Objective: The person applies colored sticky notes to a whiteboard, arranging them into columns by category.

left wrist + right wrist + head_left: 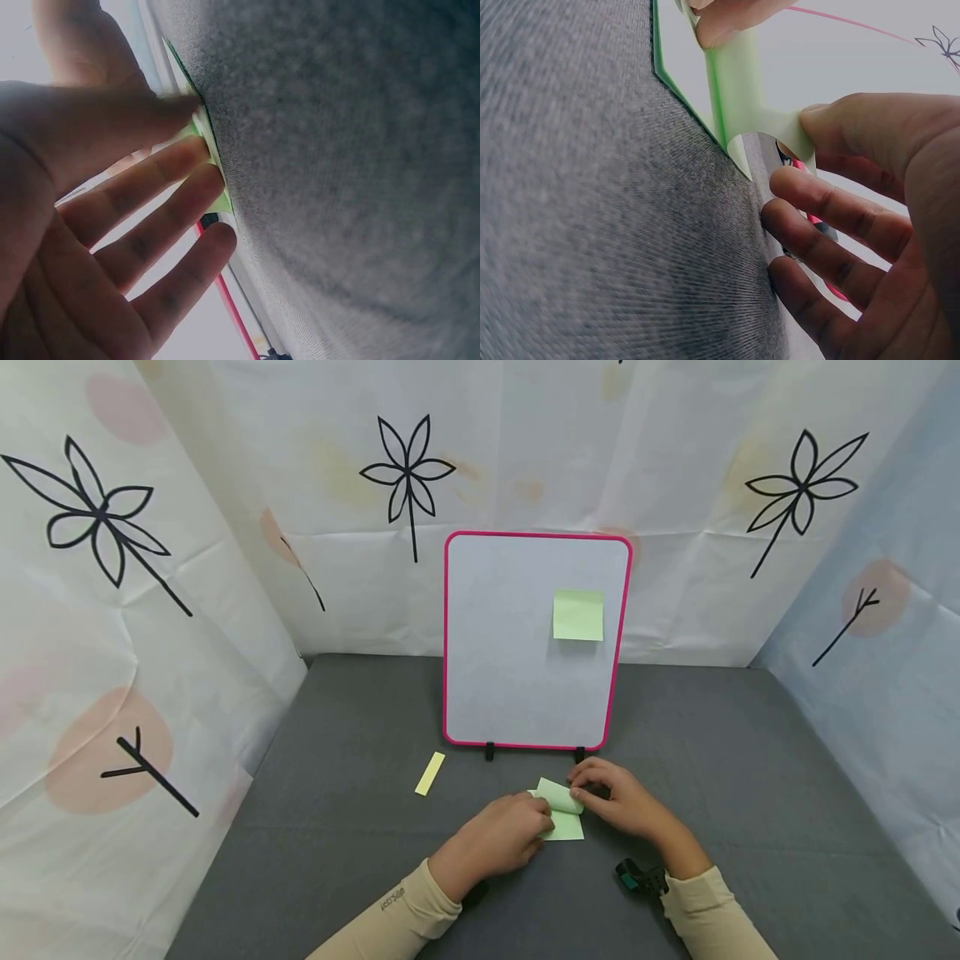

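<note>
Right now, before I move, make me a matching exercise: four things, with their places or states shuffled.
Things:
1. white rectangular board with pink rim
2. small yellow paper strip
3. flat light-green square paper note
4. curled light-green paper sheet

Places or states:
A. lying on the dark gray table
B. pinched by the fingers of the right hand
C. standing on small black feet
D. on the board's upper right

Pairs: 1-C; 2-A; 3-D; 4-B

The left sleeve (390, 922) bears small dark lettering (392, 898), too unclear to read.
</note>
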The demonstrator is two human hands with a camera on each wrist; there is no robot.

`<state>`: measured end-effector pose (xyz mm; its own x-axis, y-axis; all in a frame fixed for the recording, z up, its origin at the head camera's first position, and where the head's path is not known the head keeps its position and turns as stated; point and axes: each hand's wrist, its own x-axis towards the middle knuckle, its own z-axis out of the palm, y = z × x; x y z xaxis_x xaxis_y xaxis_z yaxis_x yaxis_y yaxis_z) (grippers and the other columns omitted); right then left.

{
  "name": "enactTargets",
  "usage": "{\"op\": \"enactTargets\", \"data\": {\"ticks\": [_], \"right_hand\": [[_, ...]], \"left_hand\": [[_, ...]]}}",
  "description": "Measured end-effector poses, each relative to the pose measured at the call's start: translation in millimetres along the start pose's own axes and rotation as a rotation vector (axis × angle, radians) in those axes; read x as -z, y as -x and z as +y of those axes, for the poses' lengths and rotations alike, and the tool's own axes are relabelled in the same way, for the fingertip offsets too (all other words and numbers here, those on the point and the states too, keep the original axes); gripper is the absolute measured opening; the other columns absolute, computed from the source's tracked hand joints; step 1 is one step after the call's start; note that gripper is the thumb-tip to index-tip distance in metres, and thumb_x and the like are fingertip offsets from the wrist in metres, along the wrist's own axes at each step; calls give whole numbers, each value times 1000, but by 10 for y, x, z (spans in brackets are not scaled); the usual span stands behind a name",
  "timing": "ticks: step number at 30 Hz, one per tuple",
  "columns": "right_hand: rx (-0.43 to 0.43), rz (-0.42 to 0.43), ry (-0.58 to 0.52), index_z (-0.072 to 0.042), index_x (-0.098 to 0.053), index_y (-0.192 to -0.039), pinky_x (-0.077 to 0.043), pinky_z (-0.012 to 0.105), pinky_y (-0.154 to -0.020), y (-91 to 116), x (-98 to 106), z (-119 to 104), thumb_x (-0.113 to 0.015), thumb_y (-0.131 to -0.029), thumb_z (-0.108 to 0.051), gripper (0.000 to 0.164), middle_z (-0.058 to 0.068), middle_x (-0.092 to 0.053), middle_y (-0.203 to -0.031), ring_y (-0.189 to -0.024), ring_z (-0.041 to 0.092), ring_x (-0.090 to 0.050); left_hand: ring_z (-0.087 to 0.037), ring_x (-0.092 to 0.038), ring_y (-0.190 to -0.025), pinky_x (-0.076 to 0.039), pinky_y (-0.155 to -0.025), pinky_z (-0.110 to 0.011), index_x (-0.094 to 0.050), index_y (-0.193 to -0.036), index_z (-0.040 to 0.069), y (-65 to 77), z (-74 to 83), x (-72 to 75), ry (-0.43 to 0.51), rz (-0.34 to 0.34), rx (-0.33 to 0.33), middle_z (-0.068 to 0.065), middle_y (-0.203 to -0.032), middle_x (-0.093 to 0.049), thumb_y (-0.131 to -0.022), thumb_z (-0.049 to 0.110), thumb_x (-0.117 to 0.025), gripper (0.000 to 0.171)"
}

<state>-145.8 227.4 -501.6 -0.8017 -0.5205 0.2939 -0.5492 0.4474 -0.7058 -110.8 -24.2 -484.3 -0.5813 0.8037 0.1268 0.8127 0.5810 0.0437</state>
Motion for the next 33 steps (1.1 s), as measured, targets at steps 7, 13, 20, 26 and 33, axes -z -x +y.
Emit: {"op": "enactTargets", "data": {"ticks": [7,13,20,26,33], "right_hand": [[-9,-8,15,-10,-76,-98,-55,32,-79,-3,19,14,-74,-98,-4,6,13,-72,-112,-96,9,-63],[-29,-22,7,-11,-75,-100,-54,31,-80,0,21,50,-72,-101,-10,3,11,-72,-114,-97,10,-63],[-29,-16,11,-13,-74,-99,-55,31,-80,6,31,58,-73,-100,-10,3,9,-72,-113,-98,10,-64],[-18,-5,27,-14,-75,-98,-56,33,-81,9,45,65,-73,-99,-5,9,11,-72,-113,-99,11,-64],[-11,-9,24,-12,-75,-99,-56,33,-81,10,62,75,-73,-100,-6,6,14,-72,-114,-100,10,-64]], "left_hand": [[-9,-51,-73,-43,-64,-21,-79,-83,24,12,8,19,-4,11,0,6,-90,-64,-88,-1,-76,26],[-10,-52,-72,-43,-63,-21,-80,-84,24,20,21,30,7,16,17,6,-89,-63,-88,0,-76,24],[-11,-52,-73,-43,-63,-22,-80,-85,23,16,17,28,23,-2,25,6,-90,-64,-89,0,-74,24],[-11,-52,-74,-42,-63,-21,-80,-84,24,20,16,1,25,1,23,6,-89,-62,-91,2,-75,24],[-12,-54,-75,-42,-62,-22,-78,-81,24,16,18,5,6,10,24,6,-89,-62,-90,2,-75,24]]}}
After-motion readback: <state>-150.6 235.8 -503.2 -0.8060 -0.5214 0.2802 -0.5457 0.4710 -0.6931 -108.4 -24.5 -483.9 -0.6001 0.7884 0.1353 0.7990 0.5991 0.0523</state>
